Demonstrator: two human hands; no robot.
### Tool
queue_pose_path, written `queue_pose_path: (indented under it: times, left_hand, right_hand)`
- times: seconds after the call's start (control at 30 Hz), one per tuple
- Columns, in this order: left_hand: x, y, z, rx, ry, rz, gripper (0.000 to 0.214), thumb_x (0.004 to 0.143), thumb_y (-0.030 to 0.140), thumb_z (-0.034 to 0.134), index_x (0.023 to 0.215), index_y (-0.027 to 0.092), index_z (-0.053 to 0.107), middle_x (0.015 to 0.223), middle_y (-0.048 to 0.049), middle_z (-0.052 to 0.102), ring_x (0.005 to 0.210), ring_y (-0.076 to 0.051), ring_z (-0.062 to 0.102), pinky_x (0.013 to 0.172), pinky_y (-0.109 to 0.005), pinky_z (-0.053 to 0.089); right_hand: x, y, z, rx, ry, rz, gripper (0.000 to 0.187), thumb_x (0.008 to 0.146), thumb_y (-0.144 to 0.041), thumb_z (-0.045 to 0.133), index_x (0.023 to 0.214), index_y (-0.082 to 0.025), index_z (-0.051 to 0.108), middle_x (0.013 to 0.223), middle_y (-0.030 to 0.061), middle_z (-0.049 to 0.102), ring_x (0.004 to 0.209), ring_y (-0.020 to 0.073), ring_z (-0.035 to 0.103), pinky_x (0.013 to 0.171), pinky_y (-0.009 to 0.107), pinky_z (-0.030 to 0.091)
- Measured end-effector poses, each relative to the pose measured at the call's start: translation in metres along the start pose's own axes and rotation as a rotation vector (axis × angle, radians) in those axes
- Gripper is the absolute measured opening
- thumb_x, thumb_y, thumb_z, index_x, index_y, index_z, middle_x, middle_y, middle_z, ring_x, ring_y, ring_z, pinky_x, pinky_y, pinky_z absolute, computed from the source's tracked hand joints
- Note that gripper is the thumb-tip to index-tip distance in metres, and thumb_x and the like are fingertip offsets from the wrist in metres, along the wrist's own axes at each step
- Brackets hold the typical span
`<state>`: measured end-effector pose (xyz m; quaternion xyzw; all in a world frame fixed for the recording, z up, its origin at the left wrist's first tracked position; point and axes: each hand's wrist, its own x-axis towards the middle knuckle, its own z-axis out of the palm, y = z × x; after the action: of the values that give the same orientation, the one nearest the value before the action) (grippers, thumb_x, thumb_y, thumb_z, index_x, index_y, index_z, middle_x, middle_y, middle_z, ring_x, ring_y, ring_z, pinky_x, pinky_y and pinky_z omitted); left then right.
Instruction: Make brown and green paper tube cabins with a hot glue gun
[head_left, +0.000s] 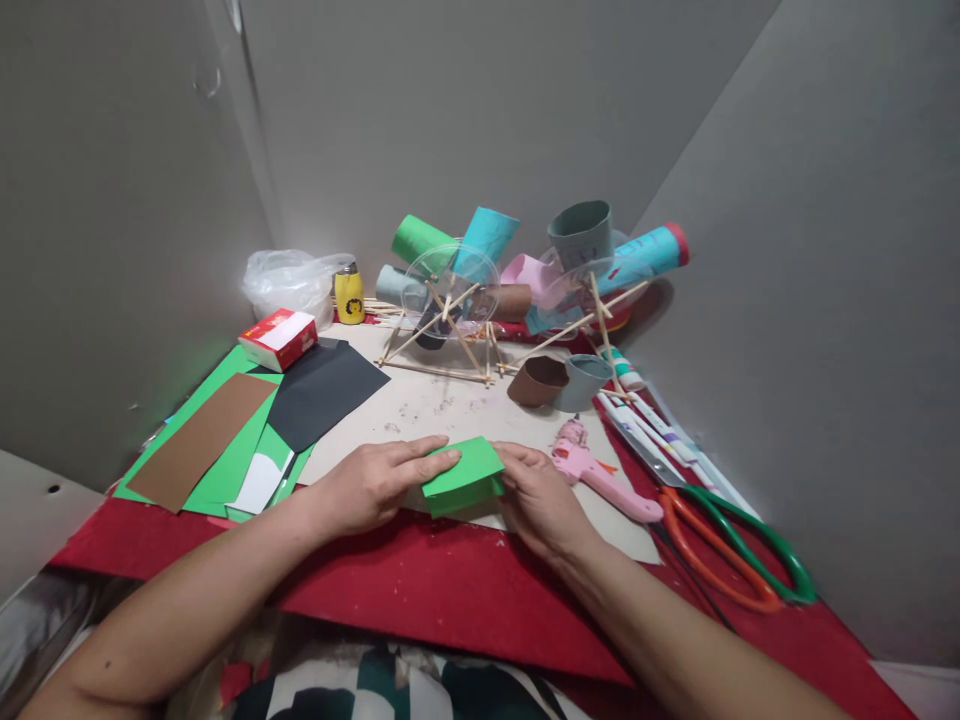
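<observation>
Below centre, green paper point(466, 466) is pinched by the right hand point(541, 497) and overlaid by the left hand point(375, 485), whose grip cannot be told. Beyond, a brown tube point(535, 385) is seen; farther, a blue tube point(487, 243) is raised at upper centre.

The folded green paper point(465, 466) looks smooth and matt, the sticks point(435, 372) bare wood, the bag point(289, 285) glossy plastic, the scissor blades point(654, 458) shiny metal.
</observation>
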<state>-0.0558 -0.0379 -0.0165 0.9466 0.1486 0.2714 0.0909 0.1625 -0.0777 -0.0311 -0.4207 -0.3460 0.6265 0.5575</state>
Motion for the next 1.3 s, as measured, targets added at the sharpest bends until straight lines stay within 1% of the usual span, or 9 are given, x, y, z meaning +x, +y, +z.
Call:
queue_pose_path:
  times: [0.2,0.43,0.6,0.73,0.93,1.07,1.13,1.23,1.3]
  left_hand:
    - [0.002,0.004,-0.002,0.143,-0.049,0.027,0.054,0.083,0.009,0.047,0.136,0.015,0.042,0.135,-0.0208,0.053,0.113,-0.028,0.062,0.086,-0.038,0.056]
    - [0.002,0.008,0.001,0.313,0.07,0.13,0.042,0.093,0.014,0.042,0.135,0.016,0.04,0.124,-0.0165,0.063,0.102,-0.021,0.067,0.077,-0.032,0.058]
    - [0.003,0.014,0.001,0.411,0.134,0.205,0.043,0.093,0.013,0.04,0.136,0.011,0.039,0.12,-0.0177,0.065,0.094,-0.021,0.068,0.075,-0.033,0.058]
    - [0.003,0.021,0.002,0.458,0.105,0.227,0.043,0.092,0.011,0.041,0.134,0.007,0.041,0.12,-0.02,0.064,0.09,-0.023,0.068,0.072,-0.034,0.058]
    - [0.0,0.021,0.008,0.455,0.062,0.208,0.043,0.093,0.015,0.04,0.135,0.012,0.043,0.127,-0.0203,0.06,0.083,-0.021,0.069,0.069,-0.033,0.058]
    - [-0.001,0.012,0.012,0.139,0.209,0.083,0.041,0.092,0.014,0.043,0.132,0.015,0.048,0.121,-0.0165,0.065,0.102,-0.021,0.067,0.081,-0.031,0.057]
    - [0.001,0.009,0.011,-0.117,0.289,-0.076,0.035,0.092,0.016,0.042,0.124,0.015,0.056,0.113,-0.0131,0.069,0.104,-0.019,0.066,0.087,-0.029,0.054]
    - [0.006,0.008,0.004,-0.507,0.298,-0.433,0.029,0.094,0.026,0.042,0.103,0.013,0.066,0.093,-0.0091,0.074,0.085,-0.017,0.07,0.077,-0.026,0.055]
    - [0.009,0.008,0.0,-0.758,0.236,-0.618,0.034,0.094,0.037,0.045,0.093,0.012,0.067,0.076,-0.0066,0.073,0.068,-0.015,0.069,0.066,-0.024,0.054]
  right_hand:
    - [-0.002,-0.004,0.003,0.013,-0.001,0.024,0.01,0.06,-0.028,0.08,0.068,-0.022,0.078,0.066,0.001,0.072,0.062,0.0157,0.058,0.06,0.025,0.043]
    - [-0.007,-0.006,0.006,0.021,-0.031,0.076,0.02,0.064,-0.033,0.076,0.078,-0.019,0.079,0.073,0.0051,0.075,0.066,0.0187,0.064,0.062,0.027,0.046]
    - [-0.011,-0.008,0.009,0.039,-0.027,0.133,0.022,0.065,-0.033,0.077,0.081,-0.018,0.079,0.072,0.0057,0.075,0.059,0.0176,0.062,0.054,0.026,0.045]
    - [-0.012,-0.009,0.01,0.059,-0.024,0.138,0.022,0.064,-0.032,0.078,0.081,-0.017,0.079,0.07,0.0055,0.074,0.057,0.0156,0.06,0.055,0.025,0.047]
    - [-0.012,-0.007,0.01,0.072,-0.038,0.134,0.021,0.061,-0.032,0.08,0.074,-0.016,0.078,0.064,0.004,0.071,0.056,0.0134,0.057,0.055,0.023,0.046]
    - [-0.01,-0.008,0.008,0.064,-0.029,0.086,0.021,0.068,-0.037,0.078,0.068,-0.016,0.075,0.061,0.0016,0.067,0.054,0.0118,0.054,0.054,0.022,0.045]
    - [-0.008,-0.01,0.005,0.021,0.007,0.004,0.025,0.072,-0.042,0.074,0.067,-0.017,0.073,0.064,0.0015,0.068,0.058,0.0123,0.056,0.057,0.023,0.047]
    - [-0.005,-0.015,-0.001,-0.136,0.077,-0.15,0.024,0.074,-0.043,0.072,0.081,-0.02,0.075,0.081,0.0027,0.073,0.073,0.0153,0.063,0.068,0.026,0.05]
    - [-0.005,-0.019,-0.002,-0.241,0.068,-0.227,0.026,0.072,-0.038,0.074,0.093,-0.023,0.074,0.096,0.0042,0.074,0.089,0.0194,0.065,0.077,0.03,0.051]
